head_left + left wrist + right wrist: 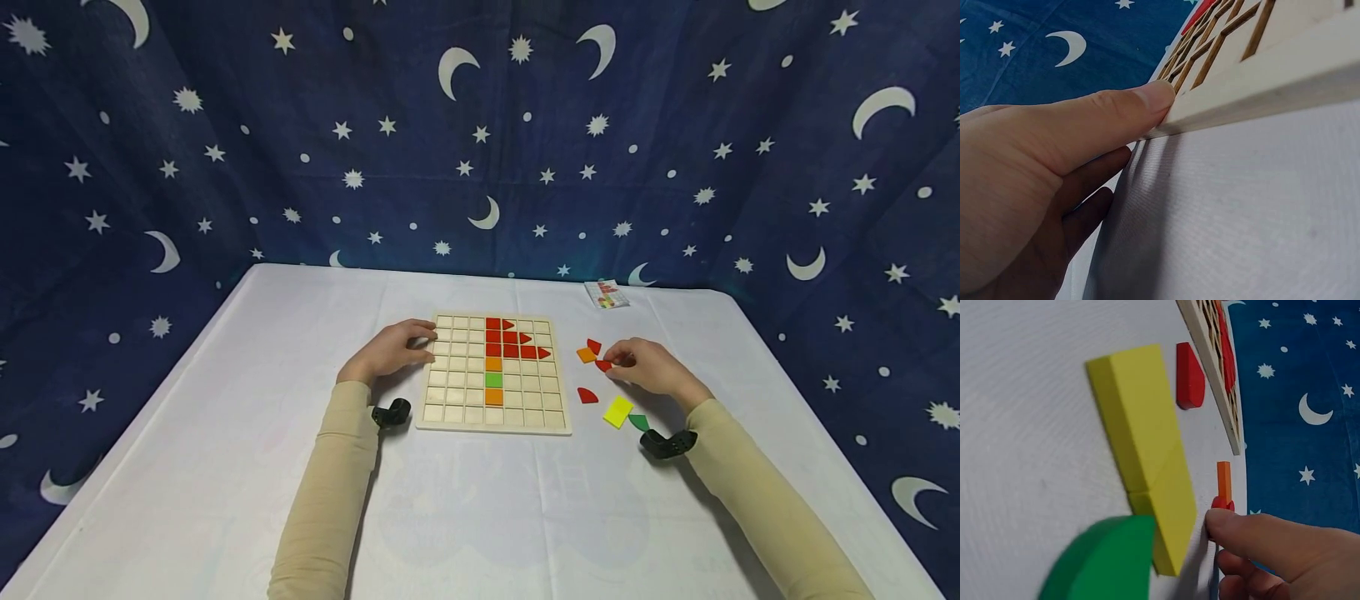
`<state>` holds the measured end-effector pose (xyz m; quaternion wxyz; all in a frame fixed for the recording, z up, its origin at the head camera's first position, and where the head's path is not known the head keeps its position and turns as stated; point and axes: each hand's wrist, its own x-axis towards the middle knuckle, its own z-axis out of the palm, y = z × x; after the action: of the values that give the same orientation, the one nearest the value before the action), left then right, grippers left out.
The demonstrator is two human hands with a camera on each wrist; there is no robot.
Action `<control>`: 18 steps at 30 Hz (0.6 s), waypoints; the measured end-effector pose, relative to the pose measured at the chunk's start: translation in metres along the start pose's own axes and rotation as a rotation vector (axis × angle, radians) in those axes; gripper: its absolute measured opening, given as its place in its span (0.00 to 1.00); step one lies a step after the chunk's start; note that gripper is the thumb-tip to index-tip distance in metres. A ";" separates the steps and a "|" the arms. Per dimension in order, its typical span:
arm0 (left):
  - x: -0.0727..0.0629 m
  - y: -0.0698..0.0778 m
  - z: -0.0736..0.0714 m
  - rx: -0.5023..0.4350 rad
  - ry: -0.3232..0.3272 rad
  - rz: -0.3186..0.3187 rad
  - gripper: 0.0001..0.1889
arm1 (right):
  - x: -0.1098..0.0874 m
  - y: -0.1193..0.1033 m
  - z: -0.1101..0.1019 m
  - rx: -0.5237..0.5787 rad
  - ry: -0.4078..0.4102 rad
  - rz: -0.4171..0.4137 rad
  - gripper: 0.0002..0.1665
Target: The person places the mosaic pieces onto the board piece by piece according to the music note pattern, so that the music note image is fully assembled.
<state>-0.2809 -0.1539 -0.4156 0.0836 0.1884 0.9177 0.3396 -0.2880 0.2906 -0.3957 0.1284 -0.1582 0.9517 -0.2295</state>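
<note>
A square wooden grid board (pixel 457 390) lies on the table with red, orange and green pieces set in some cells. Red squares (pixel 492 337) and red triangles form rows of differing length, above an orange square (pixel 493 364), a green square (pixel 493 380) and another orange square. My left hand (pixel 390 348) rests against the board's left edge; its thumb (pixel 1159 97) touches the rim in the left wrist view. To the right of the board, my right hand (pixel 649 367) pinches a red curved piece (pixel 603 365), partly hidden by the fingertips.
Near the right hand lie an orange piece (pixel 586 356), another red piece (pixel 594 346), a red quarter-round piece (pixel 588 396), yellow pieces (pixel 1141 431) side by side and a green curved piece (pixel 1107 562). A printed pattern card (pixel 607 294) lies by the table's far edge, before a dark starry curtain.
</note>
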 end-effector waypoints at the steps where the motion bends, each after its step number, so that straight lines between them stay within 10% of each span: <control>1: 0.000 0.000 0.000 -0.001 -0.001 -0.002 0.24 | 0.000 0.000 0.000 0.000 -0.001 -0.002 0.15; 18: -0.001 0.001 0.000 0.000 0.001 -0.004 0.25 | 0.001 -0.003 0.005 -0.052 0.044 -0.046 0.20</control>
<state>-0.2798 -0.1538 -0.4146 0.0837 0.1865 0.9182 0.3394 -0.2867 0.2856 -0.3984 0.0978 -0.1784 0.9560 -0.2112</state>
